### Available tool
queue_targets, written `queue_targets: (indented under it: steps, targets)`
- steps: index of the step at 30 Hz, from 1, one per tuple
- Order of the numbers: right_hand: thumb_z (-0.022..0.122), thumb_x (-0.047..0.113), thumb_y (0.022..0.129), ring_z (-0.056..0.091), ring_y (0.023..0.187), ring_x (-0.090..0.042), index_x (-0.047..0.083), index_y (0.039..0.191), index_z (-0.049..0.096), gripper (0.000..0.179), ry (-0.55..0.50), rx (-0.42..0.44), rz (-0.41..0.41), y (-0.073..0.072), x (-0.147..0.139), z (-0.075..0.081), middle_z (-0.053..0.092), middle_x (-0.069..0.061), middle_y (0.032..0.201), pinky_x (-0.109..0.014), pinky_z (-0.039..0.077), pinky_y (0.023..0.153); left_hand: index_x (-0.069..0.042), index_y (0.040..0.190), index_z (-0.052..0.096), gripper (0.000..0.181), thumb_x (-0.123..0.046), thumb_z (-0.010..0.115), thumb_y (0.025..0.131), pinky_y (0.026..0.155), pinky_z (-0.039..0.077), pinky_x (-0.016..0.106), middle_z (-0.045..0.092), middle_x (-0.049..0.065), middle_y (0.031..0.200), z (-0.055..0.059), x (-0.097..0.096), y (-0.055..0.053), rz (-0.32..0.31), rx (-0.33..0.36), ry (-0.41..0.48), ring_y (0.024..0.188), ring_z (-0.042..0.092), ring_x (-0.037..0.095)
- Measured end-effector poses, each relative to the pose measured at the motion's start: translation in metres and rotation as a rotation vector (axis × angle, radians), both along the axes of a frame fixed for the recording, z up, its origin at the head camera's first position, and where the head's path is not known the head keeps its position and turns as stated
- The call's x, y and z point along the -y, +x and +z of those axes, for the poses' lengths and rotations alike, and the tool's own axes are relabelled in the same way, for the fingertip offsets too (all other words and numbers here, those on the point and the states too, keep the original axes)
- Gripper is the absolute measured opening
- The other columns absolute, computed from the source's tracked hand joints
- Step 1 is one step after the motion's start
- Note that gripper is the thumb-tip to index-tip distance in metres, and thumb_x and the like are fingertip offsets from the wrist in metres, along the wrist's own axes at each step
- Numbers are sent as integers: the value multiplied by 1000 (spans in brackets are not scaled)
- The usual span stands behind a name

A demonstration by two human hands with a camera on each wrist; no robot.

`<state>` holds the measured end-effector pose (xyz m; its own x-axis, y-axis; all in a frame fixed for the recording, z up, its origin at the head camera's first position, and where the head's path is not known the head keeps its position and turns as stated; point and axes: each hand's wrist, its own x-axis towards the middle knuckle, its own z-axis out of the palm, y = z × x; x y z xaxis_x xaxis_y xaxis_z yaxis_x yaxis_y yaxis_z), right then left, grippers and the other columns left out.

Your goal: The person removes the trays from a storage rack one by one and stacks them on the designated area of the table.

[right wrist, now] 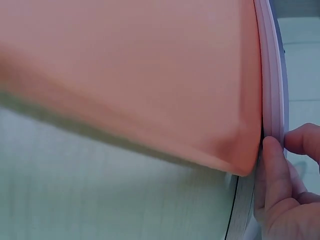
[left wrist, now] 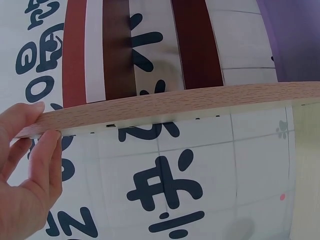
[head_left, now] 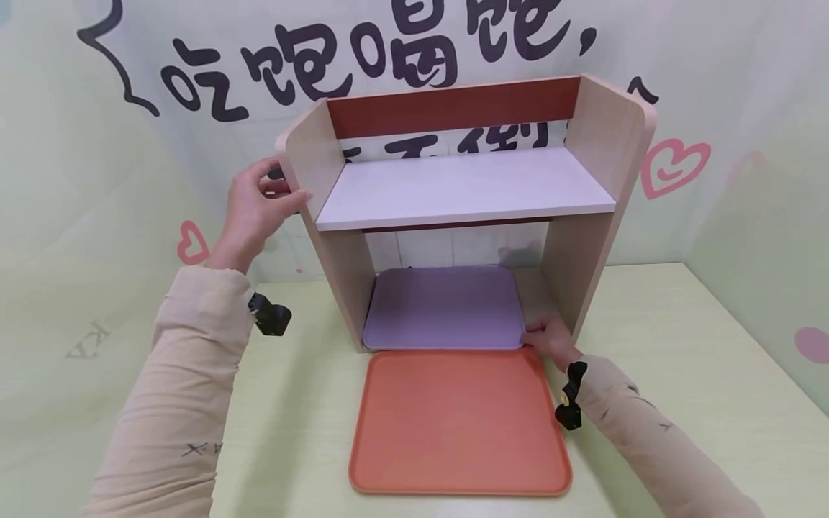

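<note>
A small wood-grain desktop shelf (head_left: 463, 188) with a white middle board stands on the table. My left hand (head_left: 255, 208) holds the front edge of its left side panel (left wrist: 165, 104) near the top, thumb on one face and fingers on the other. In the lower compartment lies a purple tray (head_left: 447, 309), and my right hand (head_left: 550, 339) pinches its front right corner between thumb and fingers. The right wrist view shows the purple tray's rim (right wrist: 273, 75) beside the right hand (right wrist: 292, 185). An orange tray (head_left: 460, 424) lies flat just in front of the shelf.
The pale table (head_left: 699, 360) extends on both sides of the shelf. Behind it hangs a white backdrop (head_left: 214, 43) with black lettering and pink hearts. The shelf's right side panel (head_left: 583, 266) stands close to the right hand.
</note>
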<state>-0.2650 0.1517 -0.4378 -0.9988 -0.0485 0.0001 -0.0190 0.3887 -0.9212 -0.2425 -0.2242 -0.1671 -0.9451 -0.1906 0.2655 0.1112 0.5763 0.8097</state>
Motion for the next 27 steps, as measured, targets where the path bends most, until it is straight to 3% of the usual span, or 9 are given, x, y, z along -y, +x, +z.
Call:
queue_targets:
  steps: [4,11,16,27]
  targets:
    - [63,0,73,47,59,-14,-15,81,60,17,43,16,-3,6,0,0,52,-2,63,-21,43,52,-21,133,42,58,-25,64,80,83,47,33,49,14,117,0,0,0,1,3,-1,96,50,20]
    - [62,0,74,46,55,-13,-14,81,58,16,27,60,11,19,0,2,49,-3,63,-23,42,49,-22,132,42,57,-25,65,80,83,47,32,49,14,117,0,0,0,0,1,5,96,50,20]
    - [62,4,77,51,63,-16,-14,90,59,22,40,79,-8,29,-1,2,55,-11,77,-24,47,54,-22,132,43,57,-25,65,80,83,47,32,49,14,117,-1,0,-1,1,-2,5,95,51,20]
    - [66,8,76,56,63,-13,-12,91,59,26,3,130,-41,53,1,1,61,-9,76,-23,49,58,-22,132,42,57,-25,65,80,84,47,33,49,15,118,-2,0,-1,1,-2,4,97,50,22]
